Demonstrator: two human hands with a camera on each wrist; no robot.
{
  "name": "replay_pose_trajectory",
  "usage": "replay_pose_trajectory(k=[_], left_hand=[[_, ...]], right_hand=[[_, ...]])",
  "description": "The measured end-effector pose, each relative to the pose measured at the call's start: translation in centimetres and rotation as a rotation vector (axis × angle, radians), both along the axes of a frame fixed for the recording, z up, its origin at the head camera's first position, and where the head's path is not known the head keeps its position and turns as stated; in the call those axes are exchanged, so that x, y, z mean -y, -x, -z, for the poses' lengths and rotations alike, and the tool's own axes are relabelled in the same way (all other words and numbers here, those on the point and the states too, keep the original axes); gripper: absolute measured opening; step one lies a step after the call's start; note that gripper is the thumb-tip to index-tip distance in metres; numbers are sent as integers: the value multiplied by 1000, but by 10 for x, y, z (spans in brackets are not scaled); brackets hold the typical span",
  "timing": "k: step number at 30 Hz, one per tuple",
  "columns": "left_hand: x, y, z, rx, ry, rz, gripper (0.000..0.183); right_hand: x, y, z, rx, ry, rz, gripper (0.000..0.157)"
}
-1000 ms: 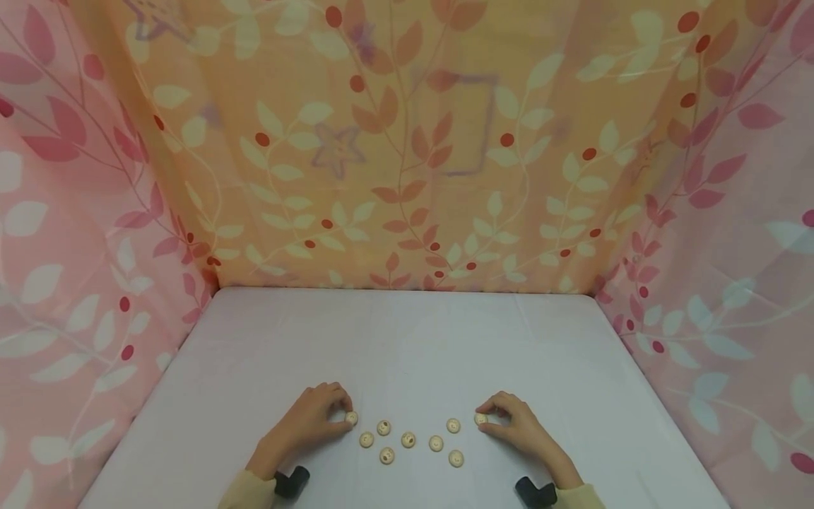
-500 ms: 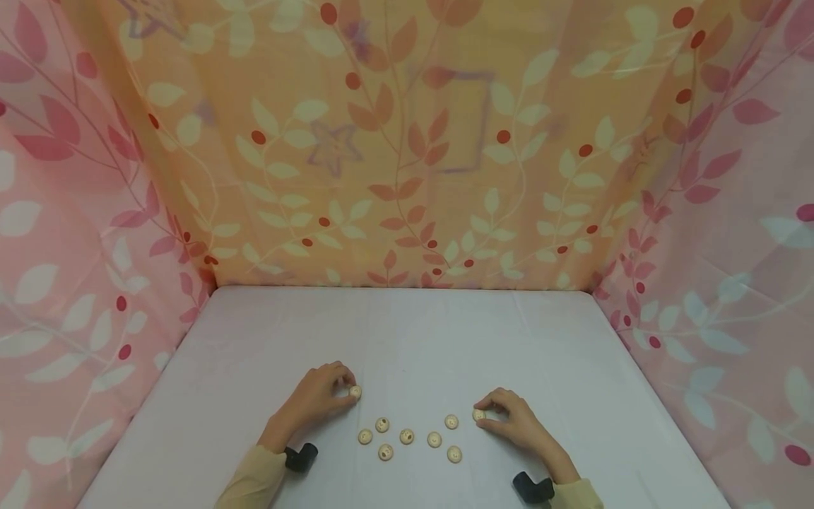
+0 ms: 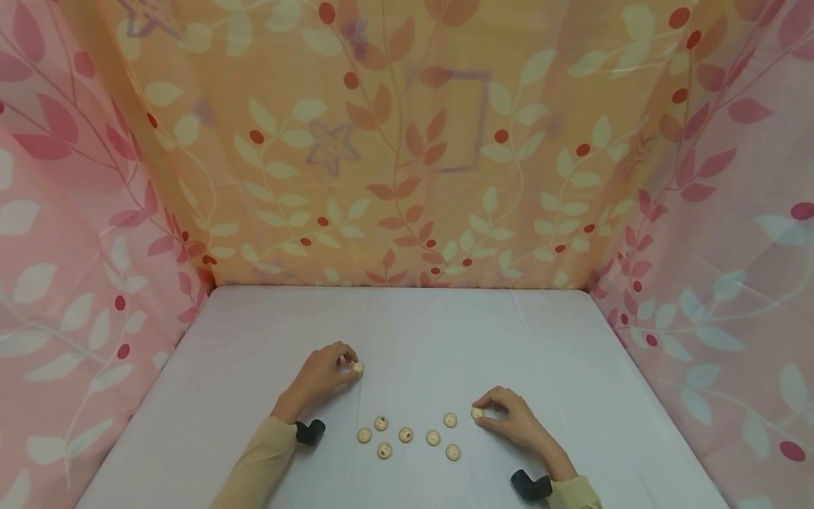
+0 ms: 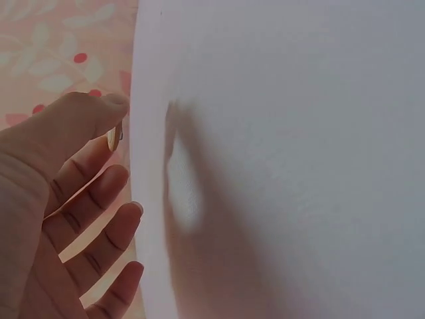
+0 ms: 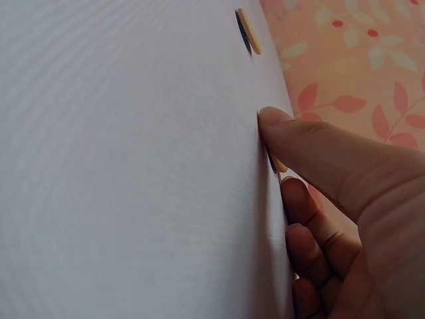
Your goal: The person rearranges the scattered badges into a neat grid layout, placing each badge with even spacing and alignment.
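Observation:
My left hand (image 3: 323, 371) pinches a button-like round wooden disc (image 3: 357, 367) between thumb and fingers, farther up the table than the other discs. In the left wrist view a sliver of this disc (image 4: 113, 138) shows under the thumb, and the hand's shadow falls on the cloth. My right hand (image 3: 514, 420) grips another pale wooden disc (image 3: 477, 413) at the right end of the group. The right wrist view has its edge (image 5: 281, 165) low against the tabletop, mostly covered by the thumb.
Between the hands several similar discs lie loosely scattered, among them one in the middle (image 3: 405, 435) and one nearer my right hand (image 3: 450, 420). Some bear dark marks. The white-covered table (image 3: 407, 325) ends at a flowered orange curtain (image 3: 407, 141), with pink curtains either side.
My left hand has lifted its disc from the left end of the group and carried it away from me, farther up the table. My right hand stays at its disc.

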State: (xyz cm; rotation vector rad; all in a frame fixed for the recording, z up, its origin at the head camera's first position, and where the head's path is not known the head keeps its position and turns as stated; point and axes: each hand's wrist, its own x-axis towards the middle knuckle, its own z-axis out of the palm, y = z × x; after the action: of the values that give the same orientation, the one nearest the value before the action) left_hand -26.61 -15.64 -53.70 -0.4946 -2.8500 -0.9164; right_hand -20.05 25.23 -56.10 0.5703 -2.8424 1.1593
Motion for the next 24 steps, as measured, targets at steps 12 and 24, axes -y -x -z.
replay_pose_trajectory(k=[12,24], left_hand=[[-1,21,2,21,-29,-55,21],[-2,43,9,31,-70,-82,20]], right_hand=[[1,-2,-2,-5,13,-10,26],[1,-2,-1,-47,11,-17,25]])
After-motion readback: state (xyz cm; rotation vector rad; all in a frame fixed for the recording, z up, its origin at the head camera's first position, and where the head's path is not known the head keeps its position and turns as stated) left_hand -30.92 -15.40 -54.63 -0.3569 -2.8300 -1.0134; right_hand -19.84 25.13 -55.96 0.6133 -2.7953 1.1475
